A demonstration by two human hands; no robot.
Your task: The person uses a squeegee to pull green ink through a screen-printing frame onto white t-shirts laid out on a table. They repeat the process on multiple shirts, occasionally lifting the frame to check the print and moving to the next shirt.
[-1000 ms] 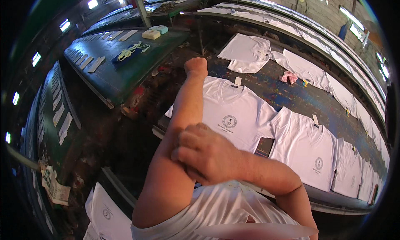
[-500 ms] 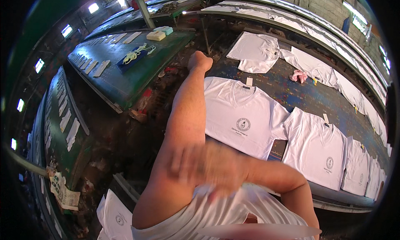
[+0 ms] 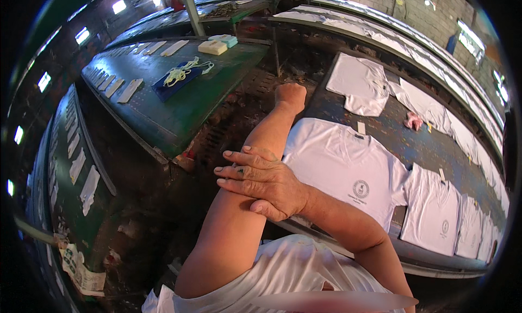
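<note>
My left arm stretches forward and ends in a closed left hand point(image 3: 291, 97), held beside the table's near left corner. Nothing sticks out of that fist, and its palm side is hidden. Across the left arm near the elbow lies my right hand point(image 3: 266, 181), palm down, fingers stretched out and slightly spread. Just right of my arms a white V-neck T-shirt point(image 3: 331, 150) lies flat, with a dark round print on its chest and a pale tag standing at its collar. A second white T-shirt point(image 3: 427, 212) with a similar print follows it along the dark table point(image 3: 375, 127).
More white shirts point(image 3: 356, 76) line the table's far side, near a crumpled pink-and-white cloth point(image 3: 413, 121). To the left, a green table point(image 3: 201, 101) carries a blue item point(image 3: 173, 87) with pale cord on it, folded stacks point(image 3: 212, 47) and white strips. A dark aisle point(image 3: 163, 209) separates the tables.
My right hand, blurred before, now rests sharp on the left arm, higher up in view. The left fist has shifted right and slightly lower, and the whole view has turned a little.
</note>
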